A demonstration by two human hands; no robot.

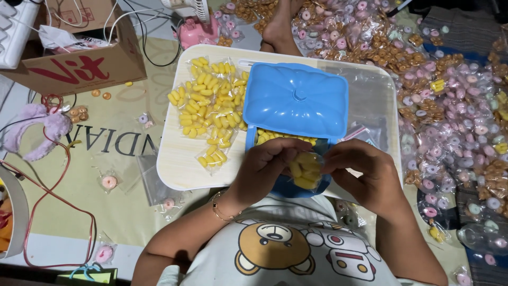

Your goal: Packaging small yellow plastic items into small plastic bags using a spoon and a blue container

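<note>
Nearest my lens, both hands meet over the near edge of the counter [174,169], a small pale tray-table with rounded corners. My left hand [264,169] and right hand [365,177] are each clenched on one small clear bag of yellow candies [305,170], fingers pinching it from either side; the bag sits between the two hands, just above the near rim of a blue plastic box [288,186]. I note a thin gold bracelet [219,211] on the left wrist.

The box holds loose yellow candies [280,137]; its blue lid [296,99] lies skewed over the far part, leaving the near part uncovered. Left of the box, filled yellow candy bags [209,100] are spread on the counter. A clear plastic sheet [365,92] lies right of the lid.

On the floor at right, a large heap of bagged pink and brown ring candies [450,100] extends well past the counter. A cardboard box [79,63] stands at far left.
</note>
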